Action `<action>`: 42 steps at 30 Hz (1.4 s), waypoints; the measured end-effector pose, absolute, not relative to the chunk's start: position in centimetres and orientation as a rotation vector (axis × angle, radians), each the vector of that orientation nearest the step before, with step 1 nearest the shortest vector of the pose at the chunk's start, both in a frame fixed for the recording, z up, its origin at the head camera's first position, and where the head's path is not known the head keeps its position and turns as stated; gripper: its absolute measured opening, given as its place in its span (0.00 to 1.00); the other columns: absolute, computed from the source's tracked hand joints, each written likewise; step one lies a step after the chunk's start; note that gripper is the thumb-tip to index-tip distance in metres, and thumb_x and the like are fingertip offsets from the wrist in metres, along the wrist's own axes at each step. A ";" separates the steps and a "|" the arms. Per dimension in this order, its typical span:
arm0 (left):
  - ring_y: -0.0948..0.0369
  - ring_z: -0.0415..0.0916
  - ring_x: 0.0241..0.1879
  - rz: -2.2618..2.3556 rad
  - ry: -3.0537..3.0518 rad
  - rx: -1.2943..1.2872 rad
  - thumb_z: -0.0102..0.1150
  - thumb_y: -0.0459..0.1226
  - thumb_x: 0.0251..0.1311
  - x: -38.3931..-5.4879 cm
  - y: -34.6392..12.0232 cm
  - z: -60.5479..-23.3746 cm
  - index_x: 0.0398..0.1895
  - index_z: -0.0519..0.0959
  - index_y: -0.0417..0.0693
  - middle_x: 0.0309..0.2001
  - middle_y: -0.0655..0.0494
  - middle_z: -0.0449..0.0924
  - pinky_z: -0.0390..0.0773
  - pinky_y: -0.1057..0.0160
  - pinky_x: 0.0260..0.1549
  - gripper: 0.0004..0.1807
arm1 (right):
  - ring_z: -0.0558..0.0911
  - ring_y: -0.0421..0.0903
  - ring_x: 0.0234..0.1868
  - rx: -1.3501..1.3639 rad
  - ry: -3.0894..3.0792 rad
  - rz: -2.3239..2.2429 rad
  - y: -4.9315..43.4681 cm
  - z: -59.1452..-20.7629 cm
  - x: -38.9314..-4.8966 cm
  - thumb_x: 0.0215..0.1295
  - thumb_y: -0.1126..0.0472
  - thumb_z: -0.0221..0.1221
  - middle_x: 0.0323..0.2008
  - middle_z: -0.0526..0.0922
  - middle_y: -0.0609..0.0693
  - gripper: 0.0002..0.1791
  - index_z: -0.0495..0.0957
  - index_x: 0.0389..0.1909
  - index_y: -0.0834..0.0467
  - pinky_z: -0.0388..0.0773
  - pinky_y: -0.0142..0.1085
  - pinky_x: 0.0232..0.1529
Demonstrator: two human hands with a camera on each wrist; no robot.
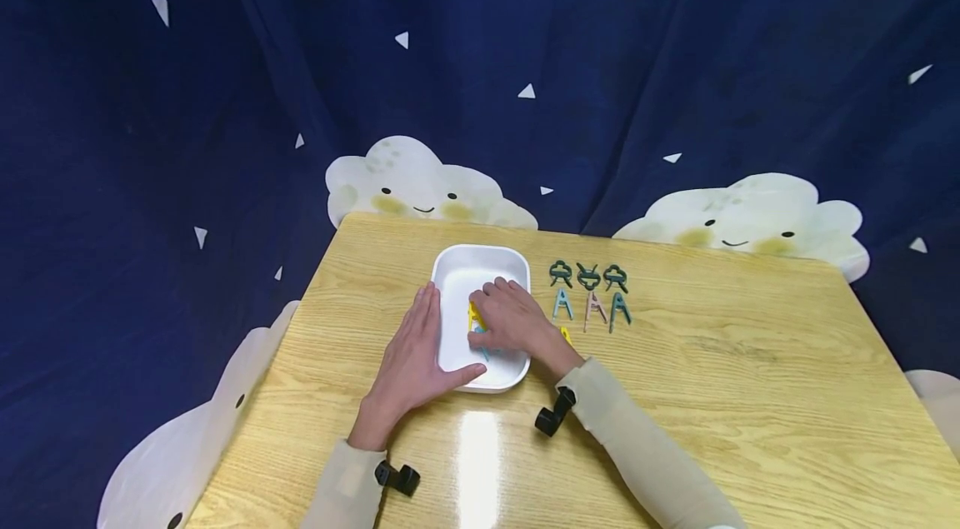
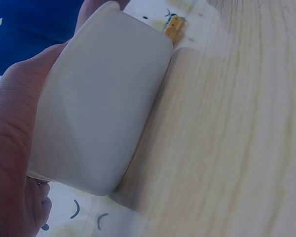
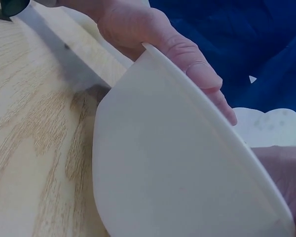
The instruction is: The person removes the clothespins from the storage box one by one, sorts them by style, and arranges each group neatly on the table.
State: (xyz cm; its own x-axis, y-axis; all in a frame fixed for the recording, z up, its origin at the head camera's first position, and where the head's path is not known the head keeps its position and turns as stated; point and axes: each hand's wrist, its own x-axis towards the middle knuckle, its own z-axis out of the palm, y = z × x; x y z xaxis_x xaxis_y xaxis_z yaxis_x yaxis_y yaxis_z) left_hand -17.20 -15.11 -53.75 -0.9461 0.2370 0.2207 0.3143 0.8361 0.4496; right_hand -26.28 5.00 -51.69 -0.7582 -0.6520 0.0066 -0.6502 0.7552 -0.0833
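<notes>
A white tray [image 1: 453, 358] stands on the table, with a yellow clip [image 1: 473, 317] and a light blue clip [image 1: 483, 351] visible inside. My left hand [image 1: 411, 358] lies along the tray's left rim, its fingers straight, while the thumb reaches across the near rim. Reaching over the right rim into the tray, my right hand [image 1: 517, 319] has bent fingers and a thumb close around the two clips. Whether it pinches one is hidden, and both wrist views show mostly the tray's outer wall.
Right of the tray lie rows of clips: dark green cloud-shaped clips [image 1: 588, 277], then a light blue clip [image 1: 562, 305], a pink clip [image 1: 596, 311] and a dark teal clip [image 1: 619, 311]. Another yellow clip [image 1: 566, 336] is partly hidden by the right wrist. A dark blue curtain [image 1: 480, 54] hangs behind.
</notes>
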 end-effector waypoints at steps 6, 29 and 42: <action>0.55 0.34 0.84 -0.756 -2.851 -0.433 0.58 0.80 0.48 -17.1 -15.1 -53.7 0.84 0.39 0.37 0.86 0.49 0.31 0.51 0.51 0.81 0.77 | 0.73 0.49 0.45 -1.099 2.924 -0.179 5.0 -51.5 -26.3 0.57 0.38 0.65 0.46 0.83 0.50 0.36 0.81 0.59 0.58 0.73 0.43 0.53; 0.52 0.34 0.84 -0.699 -2.873 -0.435 0.53 0.82 0.48 -17.1 -15.0 -53.7 0.84 0.38 0.37 0.86 0.46 0.33 0.47 0.51 0.81 0.77 | 0.73 0.47 0.40 -1.098 3.014 -0.427 7.8 -48.5 -23.6 0.54 0.40 0.68 0.41 0.85 0.49 0.34 0.83 0.55 0.60 0.76 0.42 0.47; 0.55 0.31 0.84 -0.708 -2.896 -0.399 0.56 0.82 0.47 -17.1 -15.0 -53.4 0.85 0.38 0.38 0.86 0.48 0.31 0.41 0.53 0.82 0.78 | 0.77 0.49 0.41 -1.064 3.140 -0.521 12.0 -47.0 -20.8 0.53 0.42 0.68 0.41 0.87 0.52 0.32 0.85 0.53 0.60 0.78 0.44 0.47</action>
State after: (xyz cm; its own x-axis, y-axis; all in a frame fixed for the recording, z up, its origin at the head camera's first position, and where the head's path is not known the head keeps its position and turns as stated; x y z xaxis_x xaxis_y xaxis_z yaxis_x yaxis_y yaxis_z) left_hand -17.05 -15.01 -53.45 -0.9560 0.2229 0.1907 0.2857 0.8546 0.4336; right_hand -20.84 12.01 -46.96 -0.7785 -0.5533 0.2963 -0.6194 0.7537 -0.2198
